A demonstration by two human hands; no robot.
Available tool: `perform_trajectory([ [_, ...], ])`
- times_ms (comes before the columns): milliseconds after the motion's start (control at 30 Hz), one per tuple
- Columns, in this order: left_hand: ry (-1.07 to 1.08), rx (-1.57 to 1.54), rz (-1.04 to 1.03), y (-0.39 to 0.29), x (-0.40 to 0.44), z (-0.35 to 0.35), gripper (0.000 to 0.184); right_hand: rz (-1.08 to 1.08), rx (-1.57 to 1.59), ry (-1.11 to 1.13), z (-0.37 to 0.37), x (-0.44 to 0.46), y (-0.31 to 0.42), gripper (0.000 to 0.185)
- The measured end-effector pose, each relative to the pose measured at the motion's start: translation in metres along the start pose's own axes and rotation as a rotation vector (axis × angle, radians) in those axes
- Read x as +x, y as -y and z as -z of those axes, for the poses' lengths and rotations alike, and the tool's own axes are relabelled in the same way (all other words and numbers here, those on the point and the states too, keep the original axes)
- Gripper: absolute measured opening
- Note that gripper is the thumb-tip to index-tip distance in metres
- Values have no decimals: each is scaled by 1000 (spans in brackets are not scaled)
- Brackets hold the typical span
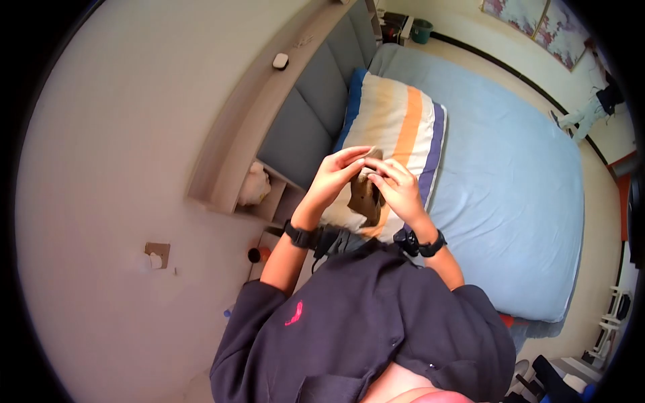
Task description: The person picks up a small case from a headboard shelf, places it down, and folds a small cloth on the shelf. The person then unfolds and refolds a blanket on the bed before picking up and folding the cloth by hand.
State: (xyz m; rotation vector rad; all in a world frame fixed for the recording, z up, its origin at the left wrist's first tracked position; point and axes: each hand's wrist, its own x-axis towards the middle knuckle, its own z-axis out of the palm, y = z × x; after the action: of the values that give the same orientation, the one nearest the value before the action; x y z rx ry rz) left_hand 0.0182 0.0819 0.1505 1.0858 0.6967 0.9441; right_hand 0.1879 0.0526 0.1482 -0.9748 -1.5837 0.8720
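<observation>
In front of my chest, above the striped pillow [411,124], both hands pinch the top of a brown, limp, cloth-like item [365,199]. Its exact kind cannot be made out. My left hand [336,176] is closed on the upper left edge, thumb against fingers. From the other side, my right hand [401,191] grips the same top edge, its fingertips almost meeting the left ones. A small whitish part shows between the fingers. The item's lower end hangs down, and my fingers hide part of its top. Each wrist wears a black band.
A bed with a blue sheet [510,174] fills the right side. Along the left runs a padded headboard with a wooden ledge [232,127], carrying a small white case [281,61]. A white plush-like thing [254,185] sits in its cubby. Another person [591,113] is at the far right.
</observation>
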Motion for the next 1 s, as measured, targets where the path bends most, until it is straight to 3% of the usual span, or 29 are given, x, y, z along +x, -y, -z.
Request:
perform_trajectory([
  [67,-130,108,-102,3,0,8,32,-17,82,-60,7,0,-2,16],
  [200,-30,158,-31,11,-14,-7,32,61,-14,-15,8,5,-4,10],
  [333,-66,171,-64,39,-17,-7,31,40,-172,-44,-6,-3,-24,26],
  [400,-58,165,-37,41,-24,-6,34,-182,-93,92,-7,-12,-33,27],
  [467,-11,229,115,42,-35,1,44,-201,-231,342,2,-18,-37,23],
  [500,4,382,97,56,-40,9,49,-199,-231,358,3,-17,-37,23],
  [600,67,423,144,64,-50,22,46,-241,-286,498,2,-26,-29,19],
  [667,17,439,177,74,-53,31,44,-128,-418,510,-7,-27,-46,19],
  [733,15,822,75,103,-61,50,41,-93,-426,530,-14,-26,-55,18],
  [867,-33,1132,35,154,-75,84,43,-118,-362,543,-19,-18,-57,17],
  [933,-55,1084,48,159,-81,91,52,27,-526,502,-21,-14,-61,16],
  [1000,-57,686,405,136,-80,95,59,74,-556,497,-18,-4,-66,13],
])
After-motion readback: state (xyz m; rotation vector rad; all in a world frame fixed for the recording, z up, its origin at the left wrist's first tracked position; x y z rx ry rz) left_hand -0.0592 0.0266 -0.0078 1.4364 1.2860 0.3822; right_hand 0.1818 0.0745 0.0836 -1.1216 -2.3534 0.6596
